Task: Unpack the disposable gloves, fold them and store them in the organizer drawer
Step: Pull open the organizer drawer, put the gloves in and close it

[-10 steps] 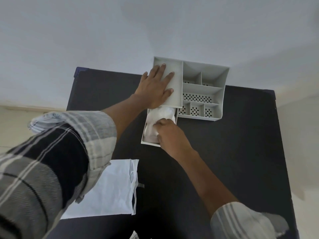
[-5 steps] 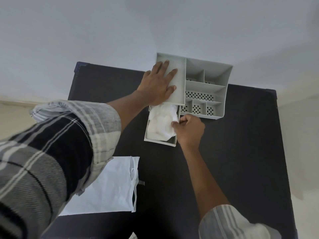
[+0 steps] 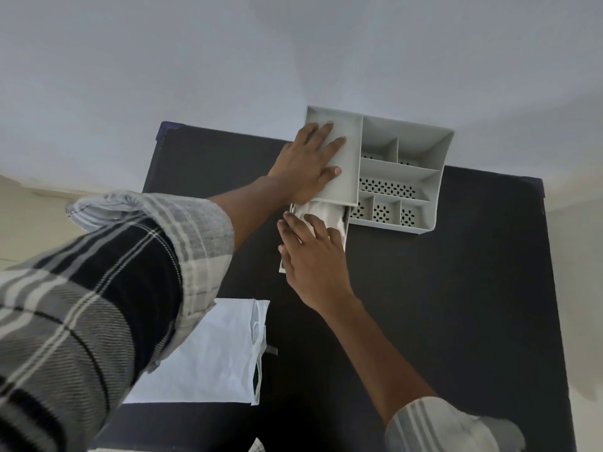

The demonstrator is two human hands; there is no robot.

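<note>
A grey plastic organizer (image 3: pixel 421 177) with several perforated compartments stands at the far edge of the black table (image 3: pixel 440 305). My left hand (image 3: pixel 308 164) lies flat on the organizer's solid left top, fingers spread. Below it the drawer (image 3: pixel 346 236) sticks out toward me, holding folded white gloves (image 3: pixel 328 215). My right hand (image 3: pixel 311 256) lies palm down over the drawer and the gloves, fingers extended, covering most of them.
A flat white plastic bag (image 3: pixel 208 357) lies on the table near me, partly under my left sleeve. A pale wall rises behind the organizer. Bare black tabletop stretches to the right of my right arm.
My right hand has moved from the drawer's right edge onto the drawer, now flat over the gloves. The drawer looks pushed in a little. My left hand has stayed on the organizer.
</note>
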